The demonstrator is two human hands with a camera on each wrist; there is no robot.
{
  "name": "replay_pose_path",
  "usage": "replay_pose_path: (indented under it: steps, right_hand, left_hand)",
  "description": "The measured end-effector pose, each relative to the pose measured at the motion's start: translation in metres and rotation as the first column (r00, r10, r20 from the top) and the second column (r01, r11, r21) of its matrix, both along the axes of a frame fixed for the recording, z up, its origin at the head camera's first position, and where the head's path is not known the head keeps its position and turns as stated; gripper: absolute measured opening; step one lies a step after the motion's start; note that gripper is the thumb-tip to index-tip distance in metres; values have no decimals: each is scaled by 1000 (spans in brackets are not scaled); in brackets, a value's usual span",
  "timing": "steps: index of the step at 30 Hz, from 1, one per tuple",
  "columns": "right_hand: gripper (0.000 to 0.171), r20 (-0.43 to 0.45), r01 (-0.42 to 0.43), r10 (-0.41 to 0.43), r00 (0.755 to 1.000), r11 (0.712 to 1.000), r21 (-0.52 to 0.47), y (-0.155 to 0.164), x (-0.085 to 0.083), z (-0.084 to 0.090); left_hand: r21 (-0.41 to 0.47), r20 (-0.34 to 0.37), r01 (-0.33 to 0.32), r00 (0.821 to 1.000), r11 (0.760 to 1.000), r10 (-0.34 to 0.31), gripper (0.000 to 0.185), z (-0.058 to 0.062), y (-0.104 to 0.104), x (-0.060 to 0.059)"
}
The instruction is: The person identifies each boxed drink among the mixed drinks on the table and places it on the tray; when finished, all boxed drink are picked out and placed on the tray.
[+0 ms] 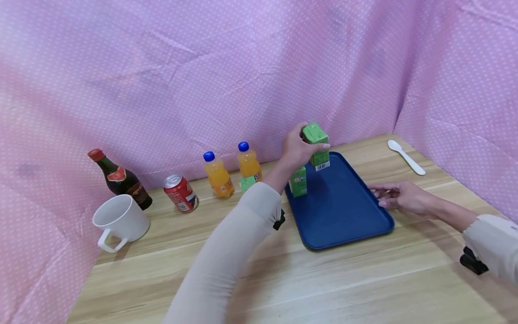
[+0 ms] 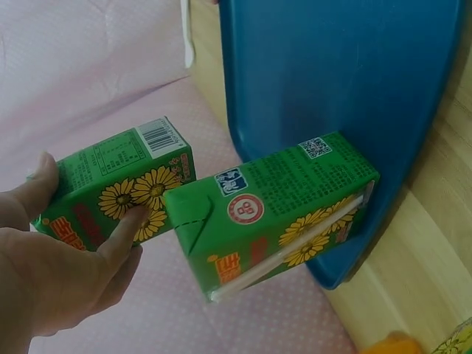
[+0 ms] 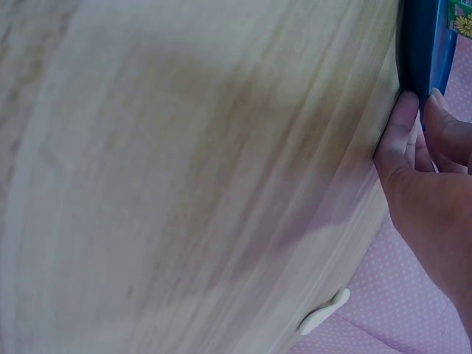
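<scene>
While the outstretched left hand (image 1: 296, 146) grips a green boxy carton (image 1: 320, 157), right hand (image 1: 404, 198) pinching a rectangular blue tray (image 1: 340, 211), only the left-wrist view shows a white straw (image 2: 296, 245).

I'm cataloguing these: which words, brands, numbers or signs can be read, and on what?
No wording reads clearly.
Standing green box-shaped carton: QR code, red round seal; lettering too blurred.
Green box-shaped carton in left hand: barcode; lettering too blurred.
Red metal can, dark glass bottle, two orange-filled plastic bottles: labels too small.
</scene>
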State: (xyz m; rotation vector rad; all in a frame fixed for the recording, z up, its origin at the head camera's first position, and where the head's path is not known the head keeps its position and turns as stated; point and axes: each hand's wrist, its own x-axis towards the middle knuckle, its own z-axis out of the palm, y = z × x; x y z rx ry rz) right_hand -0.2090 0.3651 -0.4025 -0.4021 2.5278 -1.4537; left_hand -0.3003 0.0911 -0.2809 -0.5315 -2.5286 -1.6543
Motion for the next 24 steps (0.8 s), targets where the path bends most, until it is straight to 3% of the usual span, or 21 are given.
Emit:
replay_pose_path:
  steps: [6,14,24]
  right_hand:
    - [57,-21,19,-19,1000,1000,9,1,0,1]
    - [55,-17,42,-42,999,999,4,-1,1,2]
    - [56,13,60,-60,998,998,35,1,0,3]
  left_hand:
    - [-44,19,-16,1000,999,17,62,-8,11,-4]
    - [-122,53,-80,995,989,87,60,-25,31,-2]
    - [-101,75,-98,992,990,106,58,-47,48,-2]
